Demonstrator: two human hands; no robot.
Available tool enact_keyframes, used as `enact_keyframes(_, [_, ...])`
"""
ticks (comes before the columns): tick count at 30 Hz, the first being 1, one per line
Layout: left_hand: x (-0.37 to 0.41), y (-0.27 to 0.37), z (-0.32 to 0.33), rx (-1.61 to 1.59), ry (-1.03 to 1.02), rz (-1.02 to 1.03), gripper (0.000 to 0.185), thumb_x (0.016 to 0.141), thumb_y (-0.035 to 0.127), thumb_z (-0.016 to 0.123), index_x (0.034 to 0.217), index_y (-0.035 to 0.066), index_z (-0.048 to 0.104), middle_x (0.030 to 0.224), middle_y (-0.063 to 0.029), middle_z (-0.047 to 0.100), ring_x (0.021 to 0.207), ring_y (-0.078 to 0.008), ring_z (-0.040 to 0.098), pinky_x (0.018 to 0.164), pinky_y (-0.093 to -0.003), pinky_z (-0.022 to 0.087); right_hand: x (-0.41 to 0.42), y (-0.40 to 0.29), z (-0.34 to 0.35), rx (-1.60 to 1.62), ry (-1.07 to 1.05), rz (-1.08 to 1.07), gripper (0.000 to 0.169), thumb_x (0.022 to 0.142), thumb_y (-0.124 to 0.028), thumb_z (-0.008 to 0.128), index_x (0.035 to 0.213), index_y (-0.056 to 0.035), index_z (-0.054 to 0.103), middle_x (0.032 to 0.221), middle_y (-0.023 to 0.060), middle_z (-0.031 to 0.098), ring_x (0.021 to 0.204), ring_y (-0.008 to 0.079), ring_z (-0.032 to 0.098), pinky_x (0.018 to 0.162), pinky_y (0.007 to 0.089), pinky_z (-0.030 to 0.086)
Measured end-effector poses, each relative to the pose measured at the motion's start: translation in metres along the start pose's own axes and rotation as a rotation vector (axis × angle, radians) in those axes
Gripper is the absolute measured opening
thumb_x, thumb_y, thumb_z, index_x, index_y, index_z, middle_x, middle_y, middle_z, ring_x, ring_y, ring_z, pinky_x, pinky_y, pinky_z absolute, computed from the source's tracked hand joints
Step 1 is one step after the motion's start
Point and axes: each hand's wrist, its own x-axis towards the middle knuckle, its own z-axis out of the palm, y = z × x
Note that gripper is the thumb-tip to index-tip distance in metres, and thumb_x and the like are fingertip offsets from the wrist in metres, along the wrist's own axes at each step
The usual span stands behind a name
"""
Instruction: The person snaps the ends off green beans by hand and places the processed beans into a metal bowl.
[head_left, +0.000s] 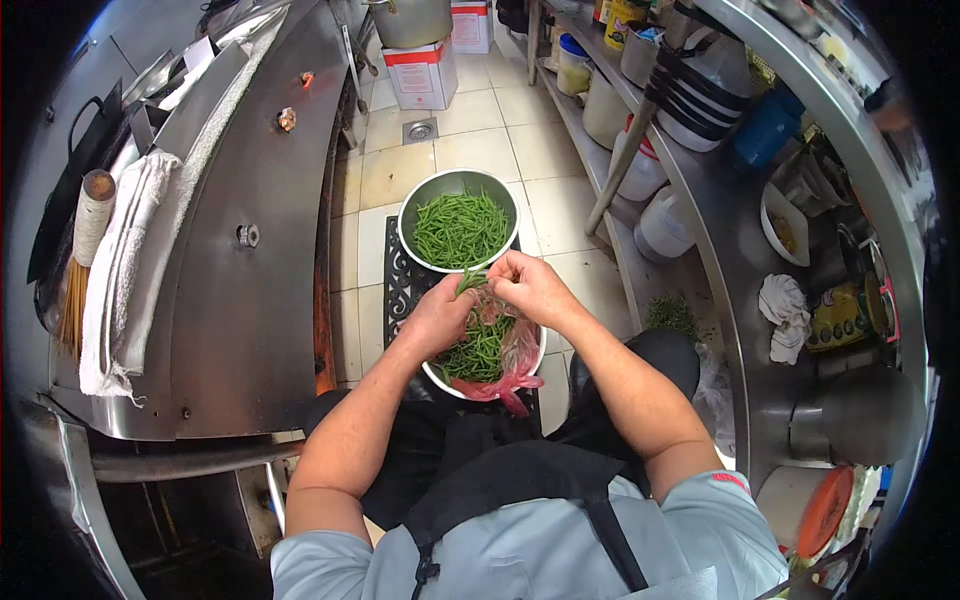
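A small bunch of green beans (471, 280) is held in my left hand (441, 319), above the near edge of a metal bowl. The curled fingers of my right hand (529, 289) pinch at the side of that bunch; the exact pinch point is too small to make out. Cut green beans fill the far metal bowl (406, 234). Below my hands stands a nearer white-rimmed bowl (541, 352), lined with a clear and red plastic bag (517, 367). More green beans (484, 352) lie inside this bag, partly hidden by my hands and the plastic.
Both bowls rest above a black ornate mat (397, 300) on the tiled floor. A steel counter front with knobs (247, 235) runs along the left. Shelving (626, 165) with tubs stands right. Bean trimmings (671, 315) lie beside my right knee. A large pot (412, 26) sits on a box ahead.
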Motion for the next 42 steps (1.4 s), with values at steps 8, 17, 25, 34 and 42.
enact_keyframes(8, [0.003,-0.004,-0.005,-0.398,-0.274,-0.107,0.018,0.105,0.019,0.052,0.116,0.006,0.058,0.076,-0.0001,0.053,0.067,-0.0119,0.054,0.065,-0.0337,0.049,0.001,-0.004,-0.001,0.724,-0.066,0.296,0.003,0.094,-0.009,0.055,0.094,-0.0068,0.056,0.075,0.0014,0.056,0.059,0.0058,0.044,0.047,0.0226,0.033])
enact_keyframes(17, [0.01,-0.011,-0.011,-0.982,-0.26,-0.212,0.015,0.108,0.016,0.049,0.111,0.003,0.055,0.083,-0.0061,0.057,0.077,-0.0214,0.059,0.081,-0.0415,0.056,-0.006,-0.012,-0.013,0.782,-0.121,0.287,0.007,0.096,-0.01,0.047,0.093,-0.009,0.054,0.079,0.0023,0.056,0.06,0.0057,0.042,0.046,0.0212,0.028])
enact_keyframes(25, [0.013,-0.013,-0.013,-1.021,-0.213,-0.134,0.013,0.107,0.014,0.049,0.114,0.004,0.053,0.085,-0.0073,0.058,0.08,-0.0221,0.061,0.081,-0.0413,0.055,-0.01,-0.006,0.005,0.591,-0.246,0.306,0.008,0.094,-0.007,0.057,0.102,-0.005,0.058,0.085,-0.0006,0.058,0.064,0.0045,0.047,0.049,0.0204,0.033])
enact_keyframes(34, [0.011,-0.011,-0.011,-0.884,-0.287,-0.089,0.011,0.108,0.012,0.048,0.114,0.004,0.053,0.088,-0.0059,0.061,0.086,-0.0219,0.066,0.084,-0.0408,0.058,-0.005,-0.008,-0.01,0.461,-0.048,0.225,0.017,0.097,-0.018,0.069,0.1,-0.0025,0.063,0.083,0.0018,0.065,0.054,0.0059,0.049,0.046,0.0241,0.039])
enact_keyframes(42, [0.013,-0.018,-0.009,-0.776,-0.342,-0.114,0.013,0.108,0.011,0.047,0.115,0.003,0.055,0.091,-0.0066,0.064,0.089,-0.0212,0.07,0.093,-0.0434,0.061,-0.002,-0.003,-0.01,0.036,-0.042,0.064,0.012,0.097,-0.015,0.063,0.099,-0.0036,0.063,0.084,0.0012,0.066,0.07,0.0086,0.06,0.052,0.0228,0.045])
